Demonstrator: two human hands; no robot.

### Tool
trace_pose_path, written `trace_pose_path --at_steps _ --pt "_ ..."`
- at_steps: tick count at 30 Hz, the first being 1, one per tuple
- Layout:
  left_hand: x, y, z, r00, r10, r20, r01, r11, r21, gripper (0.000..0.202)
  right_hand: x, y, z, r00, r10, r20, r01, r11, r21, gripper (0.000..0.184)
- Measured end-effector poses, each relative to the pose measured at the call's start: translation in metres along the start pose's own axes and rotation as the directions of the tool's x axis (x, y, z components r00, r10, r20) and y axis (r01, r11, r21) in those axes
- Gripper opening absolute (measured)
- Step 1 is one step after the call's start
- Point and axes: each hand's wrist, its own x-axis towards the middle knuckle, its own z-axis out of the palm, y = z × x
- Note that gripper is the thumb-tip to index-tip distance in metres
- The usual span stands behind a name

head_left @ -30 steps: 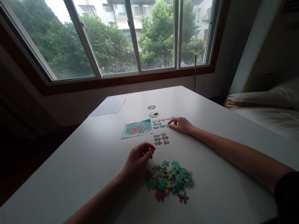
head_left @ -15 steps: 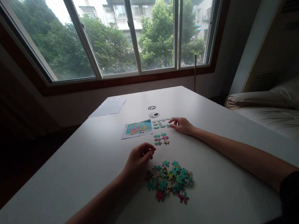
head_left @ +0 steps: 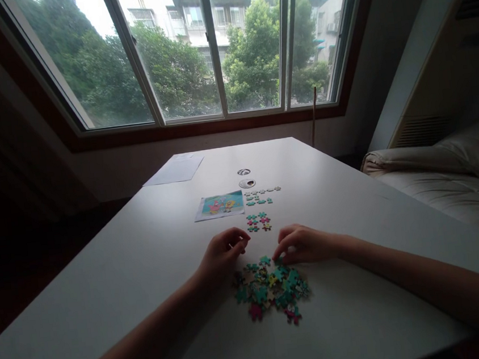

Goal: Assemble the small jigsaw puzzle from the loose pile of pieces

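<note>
A loose heap of jigsaw puzzle pieces (head_left: 272, 290), mostly teal with some pink and yellow, lies near me on the white table. My right hand (head_left: 304, 244) is at the heap's far edge, its thumb and forefinger closed around a teal puzzle piece (head_left: 278, 260). Left of it, my left hand (head_left: 225, 249) rests with fingers curled in; whatever they hold, if anything, is hidden. Beyond the hands lie a small group of sorted pieces (head_left: 258, 222) and, farther off, rows of pale-green pieces (head_left: 259, 197). Beside those rows is a picture sheet (head_left: 220, 204) with cartoon figures.
Two round flat items (head_left: 247, 184) lie behind the rows on the white table (head_left: 146, 269). Some paper (head_left: 174, 170) is at the far left corner. A padded sofa (head_left: 432, 182) stands to the right, and a window (head_left: 215, 50) is ahead.
My right hand has come back from the rows of pale-green pieces to the heap, where its fingertips have closed on a teal piece. My left hand stays where it was.
</note>
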Motion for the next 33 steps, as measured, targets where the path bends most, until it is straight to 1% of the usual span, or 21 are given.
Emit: trace_pose_path --at_steps 4,8,14,17,19,21,24,27,30,33 --pt "0.001 0.0 0.002 1.0 0.007 0.003 -0.007 1.0 -0.002 0.014 -0.002 -0.003 -0.007 0.996 0.069 0.059 -0.071 0.997 0.029 0.026" --pt "0.001 0.002 0.003 1.0 0.015 0.015 -0.015 1.0 0.023 0.014 -0.004 -0.006 -0.012 0.988 0.13 0.089 -0.129 0.992 -0.014 0.024" --pt "-0.003 0.015 0.01 0.998 0.05 0.034 -0.056 0.977 0.206 0.013 -0.003 -0.009 -0.011 0.973 0.229 0.03 -0.226 0.971 -0.08 0.022" --pt "-0.005 0.021 0.014 0.994 0.097 0.052 -0.108 0.957 0.268 0.014 -0.002 -0.01 -0.008 0.965 0.261 -0.031 -0.263 0.962 -0.068 0.022" --pt "-0.007 0.024 0.016 0.99 0.122 0.065 -0.136 0.947 0.291 0.014 -0.001 -0.011 -0.005 0.96 0.273 -0.066 -0.275 0.961 -0.024 0.018" --pt "-0.007 0.028 0.017 0.987 0.137 0.079 -0.155 0.939 0.307 0.014 0.001 -0.013 -0.001 0.96 0.261 -0.105 -0.258 0.965 0.045 0.013" --pt "-0.009 0.035 0.018 0.987 0.13 0.092 -0.153 0.93 0.335 0.014 0.004 -0.017 0.004 0.959 0.207 -0.194 -0.185 0.975 0.125 0.009" --pt "-0.01 0.039 0.018 0.987 0.125 0.105 -0.154 0.927 0.342 0.015 0.008 -0.022 0.008 0.955 0.172 -0.243 -0.138 0.979 0.151 0.011" --pt "-0.011 0.041 0.018 0.981 0.152 0.117 -0.182 0.93 0.319 0.015 0.011 -0.027 0.01 0.95 0.169 -0.262 -0.13 0.979 0.159 0.011" --pt "-0.011 0.041 0.018 0.978 0.169 0.125 -0.2 0.929 0.31 0.014 0.013 -0.03 0.011 0.93 0.179 -0.32 -0.129 0.977 0.171 0.011"
